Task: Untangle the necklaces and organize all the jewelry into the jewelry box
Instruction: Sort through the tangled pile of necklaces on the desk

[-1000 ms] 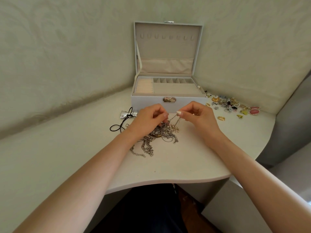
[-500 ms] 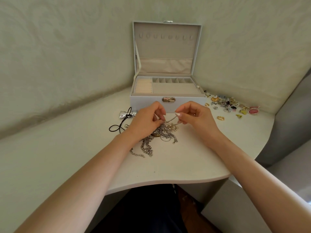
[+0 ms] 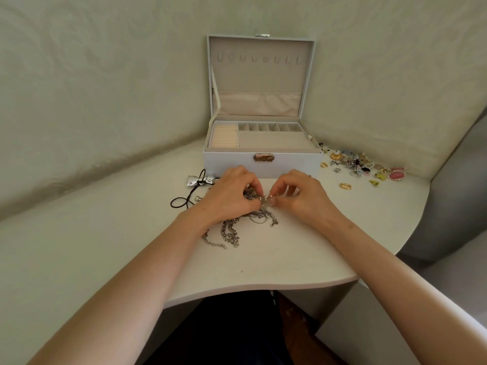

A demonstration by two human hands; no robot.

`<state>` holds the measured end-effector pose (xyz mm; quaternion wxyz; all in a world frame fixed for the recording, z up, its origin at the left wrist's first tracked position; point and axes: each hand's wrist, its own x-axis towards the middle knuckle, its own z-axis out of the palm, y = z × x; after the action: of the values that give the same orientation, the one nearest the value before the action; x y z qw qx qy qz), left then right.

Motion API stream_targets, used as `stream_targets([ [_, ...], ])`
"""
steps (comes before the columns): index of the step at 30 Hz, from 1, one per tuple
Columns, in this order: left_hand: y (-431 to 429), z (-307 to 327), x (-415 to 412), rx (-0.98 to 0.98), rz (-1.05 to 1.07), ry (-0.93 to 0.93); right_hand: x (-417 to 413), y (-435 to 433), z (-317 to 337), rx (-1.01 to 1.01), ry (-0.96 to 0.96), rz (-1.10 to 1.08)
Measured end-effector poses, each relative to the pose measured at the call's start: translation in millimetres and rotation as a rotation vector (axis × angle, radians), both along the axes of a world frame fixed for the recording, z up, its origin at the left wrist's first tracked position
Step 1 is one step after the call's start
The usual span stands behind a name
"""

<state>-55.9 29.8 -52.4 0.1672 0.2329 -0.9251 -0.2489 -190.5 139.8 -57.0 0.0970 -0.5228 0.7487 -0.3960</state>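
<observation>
Silver chains make up the necklaces (image 3: 246, 219), which lie knotted in one heap on the bench (image 3: 263, 262) at the middle of the frame, just in front of the open box (image 3: 232, 164), with loose ends trailing toward the lower left. At the top of the heap a short beaded strand is stretched between the two hands. The left hand (image 3: 232, 192) has its fingers curled, its thumb and fingertips pinching a strand; the right hand (image 3: 303, 197) pinches the other side the same way, the fingertips of both almost meeting. The step seems to be teasing one strand free, and it likely goes best with one hand holding the knot loose while the other feeds the strand back through slowly; a hard pull would probably tighten it. Left of the heap lies a black cord (image 3: 184, 201) with a silver bow. Small coloured pieces (image 3: 363, 165) sit in a cluster at right, beside the box and well apart from the heap.
</observation>
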Motion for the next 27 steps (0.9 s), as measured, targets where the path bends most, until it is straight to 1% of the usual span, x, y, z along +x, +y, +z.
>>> stream_targets([
  [7, -1, 0, 0, -0.022, -0.011, -0.028, -4, 5, 6, -0.239, -0.346, 0.054],
  [11, -2, -1, 0, -0.018, -0.015, -0.030, -4, 5, 10, -0.283, -0.488, 0.057],
  [14, -1, -1, 0, -0.009, -0.028, -0.011, -4, 5, 11, -0.265, -0.534, 0.061],
  [16, 2, 2, 1, 0.032, -0.051, 0.060, -4, 5, 12, -0.261, -0.542, 0.075],
  [19, 9, 7, 2, 0.144, -0.073, 0.191, -2, 5, 12, -0.266, -0.533, 0.113],
  [21, 12, 8, 2, 0.179, -0.071, 0.215, -1, 5, 11, -0.267, -0.533, 0.131],
  [24, 13, 6, 1, 0.174, -0.057, 0.210, 0, 5, 12, -0.268, -0.533, 0.139],
  [27, 10, 4, 1, 0.161, -0.038, 0.268, -1, 5, 12, -0.254, -0.515, 0.140],
])
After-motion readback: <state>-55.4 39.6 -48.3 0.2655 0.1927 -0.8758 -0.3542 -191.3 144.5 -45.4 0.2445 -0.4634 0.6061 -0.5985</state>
